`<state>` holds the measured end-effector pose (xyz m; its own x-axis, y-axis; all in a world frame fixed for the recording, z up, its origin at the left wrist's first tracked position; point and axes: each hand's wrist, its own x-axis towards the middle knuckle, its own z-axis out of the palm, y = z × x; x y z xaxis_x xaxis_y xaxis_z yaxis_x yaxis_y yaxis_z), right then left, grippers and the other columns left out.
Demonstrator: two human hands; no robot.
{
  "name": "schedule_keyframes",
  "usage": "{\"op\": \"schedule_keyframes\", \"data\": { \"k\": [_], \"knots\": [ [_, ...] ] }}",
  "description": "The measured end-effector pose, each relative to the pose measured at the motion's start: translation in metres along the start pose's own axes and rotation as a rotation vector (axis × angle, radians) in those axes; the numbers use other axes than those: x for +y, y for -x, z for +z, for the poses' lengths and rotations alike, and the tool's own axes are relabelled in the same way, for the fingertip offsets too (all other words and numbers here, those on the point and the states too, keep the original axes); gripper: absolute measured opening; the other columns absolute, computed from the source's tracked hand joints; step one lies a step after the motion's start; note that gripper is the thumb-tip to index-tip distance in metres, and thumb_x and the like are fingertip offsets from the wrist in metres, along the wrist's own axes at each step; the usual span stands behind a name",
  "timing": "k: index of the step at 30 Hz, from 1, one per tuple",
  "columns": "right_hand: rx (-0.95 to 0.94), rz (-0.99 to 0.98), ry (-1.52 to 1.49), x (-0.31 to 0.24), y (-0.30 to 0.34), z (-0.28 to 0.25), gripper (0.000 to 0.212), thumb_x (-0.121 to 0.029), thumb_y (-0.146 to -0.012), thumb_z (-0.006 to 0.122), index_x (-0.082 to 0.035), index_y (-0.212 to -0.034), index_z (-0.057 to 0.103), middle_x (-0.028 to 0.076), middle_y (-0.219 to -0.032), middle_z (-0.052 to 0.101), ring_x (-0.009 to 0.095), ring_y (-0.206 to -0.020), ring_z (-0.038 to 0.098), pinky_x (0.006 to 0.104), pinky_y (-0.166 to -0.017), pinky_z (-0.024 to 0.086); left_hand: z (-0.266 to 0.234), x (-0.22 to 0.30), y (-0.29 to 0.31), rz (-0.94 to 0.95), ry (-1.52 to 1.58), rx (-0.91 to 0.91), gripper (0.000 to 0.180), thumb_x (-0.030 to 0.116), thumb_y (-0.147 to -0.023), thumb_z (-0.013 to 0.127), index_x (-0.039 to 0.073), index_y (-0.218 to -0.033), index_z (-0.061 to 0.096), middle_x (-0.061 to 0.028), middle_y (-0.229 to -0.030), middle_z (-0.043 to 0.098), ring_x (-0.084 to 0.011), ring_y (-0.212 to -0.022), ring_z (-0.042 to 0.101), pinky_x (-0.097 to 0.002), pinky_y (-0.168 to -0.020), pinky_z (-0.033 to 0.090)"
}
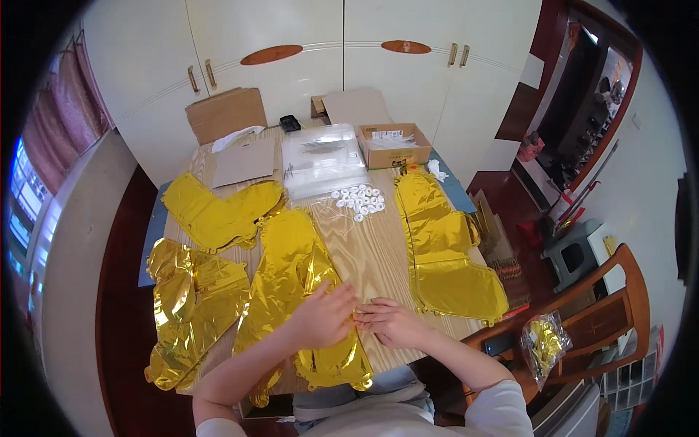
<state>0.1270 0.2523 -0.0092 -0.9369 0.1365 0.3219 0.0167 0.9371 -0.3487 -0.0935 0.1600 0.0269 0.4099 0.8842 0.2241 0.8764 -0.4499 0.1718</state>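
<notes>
A flattened gold foil balloon (281,271) lies along the table's near middle, its surface creased and shiny. My left hand (325,315) rests over its right part, fingers stretched out and pointing right. Just beside it, my right hand (393,323) lies at the balloon's right edge, fingers extended leftward with the tips touching the foil; its thumb is hidden. Further gold foil balloons surround this one: one at the far left (218,211), another at the near left (193,306), and a boot-shaped stack (444,247) on the right.
Behind lie a pile of clear plastic bags (324,156), several white ribbon rolls (359,200), an open cardboard box (397,149) and a grey board (245,162). A wooden chair (619,306) at the right bears a bagged gold item (546,339). White cabinets (291,80) stand behind the table.
</notes>
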Motion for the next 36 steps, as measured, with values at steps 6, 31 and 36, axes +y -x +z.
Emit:
{"op": "schedule_keyframes", "data": {
  "k": [6,31,36],
  "knots": [
    [0.002,0.01,0.008,0.002,0.003,0.002,0.031,-0.006,-0.076,0.063,-0.01,-0.104,0.073,0.004,-0.122,0.067,0.019,-0.121,0.057,0.0405,-0.108,0.038,0.012,0.013,0.005,0.02,-0.084,-0.013,0.051,0.035,-0.091,0.057,-0.001,-0.127,0.056,-0.0166,-0.133,0.056,-0.0263,-0.129,0.049,-0.0483,-0.111,0.031],
    [0.032,-0.01,0.032,0.001,0.002,0.002,0.029,-0.008,-0.076,0.061,-0.009,-0.103,0.073,0.004,-0.121,0.068,0.018,-0.122,0.057,0.0363,-0.107,0.038,0.03,-0.066,-0.031,-0.239,-0.335,-0.045,0.05,0.038,-0.094,0.049,0.003,-0.129,0.056,-0.0104,-0.133,0.058,-0.0254,-0.124,0.052,-0.048,-0.106,0.034],
    [0.025,-0.005,0.032,0.002,0.004,0.003,0.029,-0.008,-0.076,0.06,-0.008,-0.102,0.073,0.004,-0.121,0.067,0.018,-0.122,0.057,0.0365,-0.106,0.038,0.013,-0.081,-0.049,-0.26,-0.35,-0.132,0.048,0.036,-0.093,0.05,0.005,-0.13,0.056,-0.0057,-0.135,0.057,-0.0229,-0.111,0.056,-0.0399,-0.091,0.041]
  ]
}}
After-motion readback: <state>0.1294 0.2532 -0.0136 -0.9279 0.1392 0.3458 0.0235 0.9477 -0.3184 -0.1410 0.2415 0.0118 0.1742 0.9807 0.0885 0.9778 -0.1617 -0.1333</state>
